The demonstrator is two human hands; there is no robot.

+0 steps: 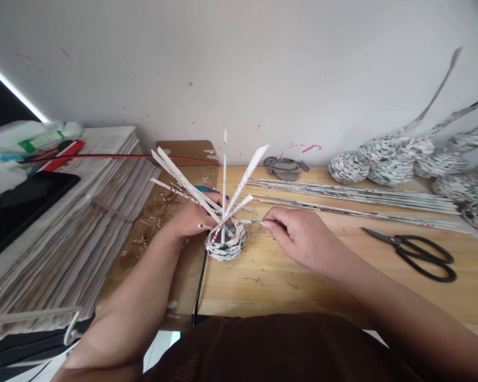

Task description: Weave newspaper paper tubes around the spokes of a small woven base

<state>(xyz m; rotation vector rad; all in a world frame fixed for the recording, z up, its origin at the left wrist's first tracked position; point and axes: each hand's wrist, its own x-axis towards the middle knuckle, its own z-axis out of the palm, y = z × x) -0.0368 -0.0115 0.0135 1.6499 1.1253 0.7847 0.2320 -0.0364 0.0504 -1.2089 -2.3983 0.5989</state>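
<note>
"Pinched what in the grip of the right hand?"

"Held the end of a paper strip, closed tight on it between thumb and finger, to the right of the basket."

"And did what with the left hand?"

"Set it at the basket's left, behind some upright strips. Couldn't tell open grip from closed, with fingers partly hidden."

"Saw the basket where?"

"Found it on the tabletop, between both hands, with scissors well apart at right and paper rods behind."

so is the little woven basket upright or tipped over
Upright: the woven basket has its open top facing up, and paper strips rise out of it.
</note>
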